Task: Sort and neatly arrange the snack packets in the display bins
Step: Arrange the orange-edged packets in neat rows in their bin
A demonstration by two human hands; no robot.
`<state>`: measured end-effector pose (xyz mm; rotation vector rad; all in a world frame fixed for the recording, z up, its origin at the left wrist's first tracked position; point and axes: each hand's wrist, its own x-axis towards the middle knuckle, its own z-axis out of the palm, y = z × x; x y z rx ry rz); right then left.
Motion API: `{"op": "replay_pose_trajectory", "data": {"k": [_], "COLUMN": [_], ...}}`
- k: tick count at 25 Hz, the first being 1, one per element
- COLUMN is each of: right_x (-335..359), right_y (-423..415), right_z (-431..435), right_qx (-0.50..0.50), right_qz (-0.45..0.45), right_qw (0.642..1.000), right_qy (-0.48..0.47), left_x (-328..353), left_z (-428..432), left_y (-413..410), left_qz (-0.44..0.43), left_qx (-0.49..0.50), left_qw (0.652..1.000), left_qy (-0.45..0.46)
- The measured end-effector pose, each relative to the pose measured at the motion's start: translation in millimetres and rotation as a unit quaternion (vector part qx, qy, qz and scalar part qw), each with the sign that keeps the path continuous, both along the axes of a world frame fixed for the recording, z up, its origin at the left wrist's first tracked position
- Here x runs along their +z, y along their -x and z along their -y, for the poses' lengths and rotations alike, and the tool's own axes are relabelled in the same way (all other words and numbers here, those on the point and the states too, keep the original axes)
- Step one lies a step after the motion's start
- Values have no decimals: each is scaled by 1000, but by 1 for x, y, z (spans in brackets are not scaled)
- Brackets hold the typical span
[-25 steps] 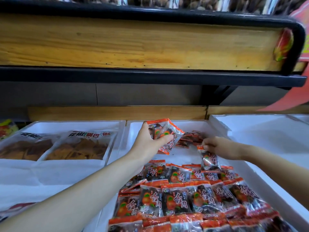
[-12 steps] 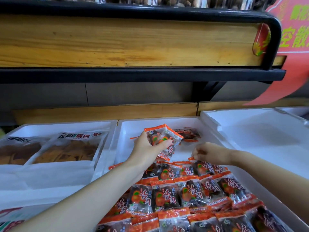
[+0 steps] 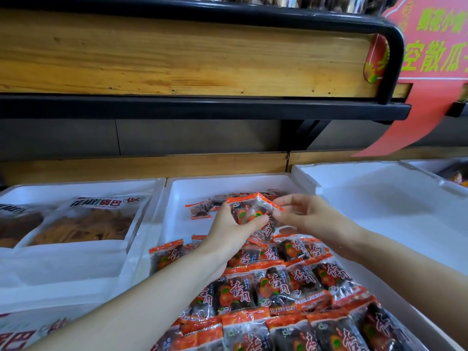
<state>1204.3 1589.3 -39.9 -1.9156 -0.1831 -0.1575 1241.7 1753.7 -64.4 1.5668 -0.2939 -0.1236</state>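
Snack packets (image 3: 249, 211), small ones with orange edges and dark contents, are in the left hand (image 3: 231, 231). I count at least two of them, pressed together as a little stack. The thumb lies on the near face and the fingers are curled behind, so this hand is clamped on the stack. It is held above the back half of the middle bin (image 3: 228, 182), and its forearm crosses the front left part of that bin.

The right hand (image 3: 311, 216) enters from the right at the same height. Its fingertips (image 3: 281, 215) are half curled at the right corner of the stack, but I cannot tell if they pinch it or only touch it.

Below both hands, laid packets (image 3: 278, 285) of the same kind fill the front of the middle bin in three overlapping rows. The forearms hide some, so I cannot count them all. A few loose packets (image 3: 200, 211) lie unordered at the back.

Three white foam bins stand side by side. The left bin (image 3: 83, 184) holds two large bags (image 3: 88, 221) of yellow-brown crisps. The right bin (image 3: 379, 203) touches the middle one. Above them is one wooden shelf (image 3: 177, 54) with black rails, and one red sign (image 3: 430, 59) hangs at the upper right
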Motion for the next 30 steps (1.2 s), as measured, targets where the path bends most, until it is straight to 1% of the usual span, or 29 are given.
{"op": "replay_pose_trajectory", "data": {"k": [3, 4, 6, 7, 8, 9, 11, 13, 14, 15, 17, 19, 23, 27, 28, 30], "right_x": [-5, -4, 0, 5, 9, 12, 9, -6, -14, -21, -31, -36, -40, -41, -40, -33], "right_y": [5, 5, 4, 2, -1, -4, -10, -17, -20, -23, -27, -29, -27, -22, -20, -12], "right_z": [3, 5, 15, 24, 36, 48, 70, 80, 81, 79, 74, 70, 64, 58, 56, 48], "right_qx": [4, 9, -10, -39, -79, -125, -210, -238, -234, -229, -215, -218, -228, -192, -191, -203], "right_qz": [-45, -54, -46, -24, 4, 25, 26, -13, -35, -51, -66, -59, -37, -83, -76, -5], "right_qw": [998, 996, 993, 992, 992, 990, 976, 954, 945, 941, 938, 930, 906, 911, 913, 930], "right_qy": [-45, -64, -105, -115, -102, -67, 45, 183, 225, 245, 263, 290, 353, 354, 351, 307], "left_x": [-4, -7, -10, -11, -12, -13, -16, -11, -8, -5, -5, -6, -3, -1, 0, 0], "left_z": [10, 12, 14, 14, 14, 13, 10, 9, 7, 7, 7, 5, 5, 3, 1, -1], "left_y": [3, 1, -3, -6, -9, -11, -16, -10, -6, -2, 2, 4, 9, 12, 12, 12], "left_qz": [-8, -9, -12, -13, -9, -5, -4, -5, -2, 4, 10, 13, 14, -24, -36, -42], "left_qx": [-13, -21, -29, -25, -21, -18, -12, -16, -17, -15, -20, -16, -16, -31, -33, -32], "left_qw": [1000, 1000, 999, 999, 999, 999, 1000, 1000, 1000, 1000, 1000, 1000, 999, 999, 999, 999], "left_qy": [-11, 9, 40, 39, 35, 32, 16, 6, 3, 2, 2, -18, -27, -14, -7, -7]}}
